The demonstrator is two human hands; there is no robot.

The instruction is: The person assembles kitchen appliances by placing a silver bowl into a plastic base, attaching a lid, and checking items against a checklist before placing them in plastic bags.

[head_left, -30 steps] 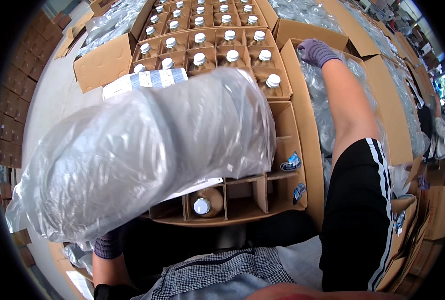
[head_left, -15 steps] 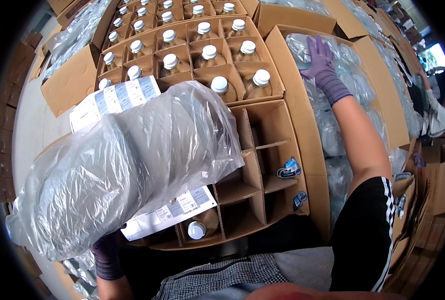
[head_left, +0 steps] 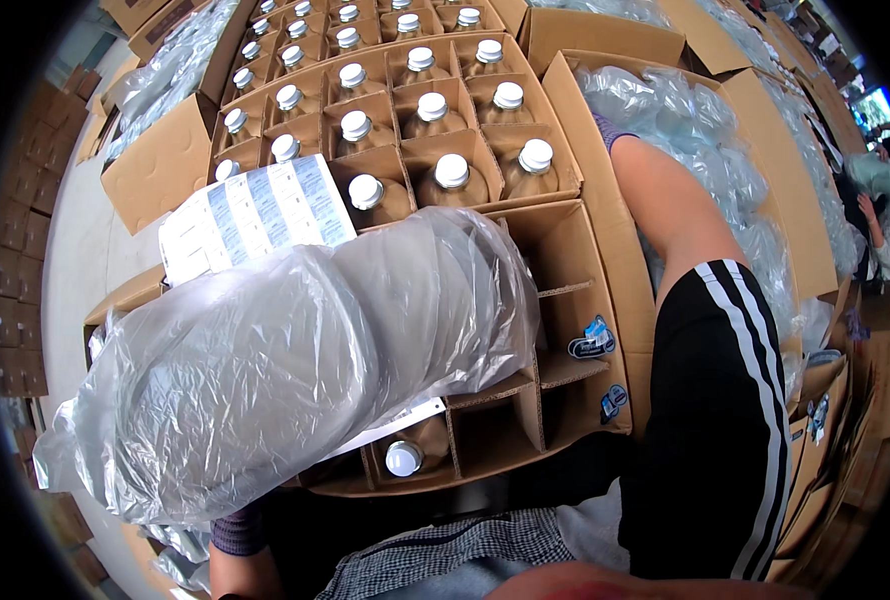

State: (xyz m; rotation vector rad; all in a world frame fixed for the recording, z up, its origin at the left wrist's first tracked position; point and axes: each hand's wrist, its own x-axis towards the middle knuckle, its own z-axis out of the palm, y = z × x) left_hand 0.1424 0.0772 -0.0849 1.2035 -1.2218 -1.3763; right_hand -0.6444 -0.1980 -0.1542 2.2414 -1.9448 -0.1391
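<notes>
A large clear plastic bag (head_left: 295,370) with bulky rounded contents lies slantwise over the near divided carton (head_left: 555,235). My gloved left hand (head_left: 238,532) supports its lower left side from beneath; only the purple cuff shows and the fingers are hidden. My right arm reaches into the carton of plastic-wrapped goods (head_left: 563,80) on the right. Of my gloved right hand (head_left: 613,132), just a bit of purple shows beside the cardboard wall. In the divided carton stands a white-capped bottle (head_left: 405,458). Printed sheets (head_left: 265,220) stick out behind the bag.
Beyond are cartons with several white-capped bottles (head_left: 452,172) in cardboard cells. Two small blue tags (head_left: 592,338) lie at the divided carton's right side. An open flap (head_left: 160,165) juts out left. Another person (head_left: 880,210) is at the far right.
My right hand has moved from atop the wrapped goods toward the carton's near left wall, where it is mostly hidden. The plastic bag and my left hand have shifted right and slightly nearer.
</notes>
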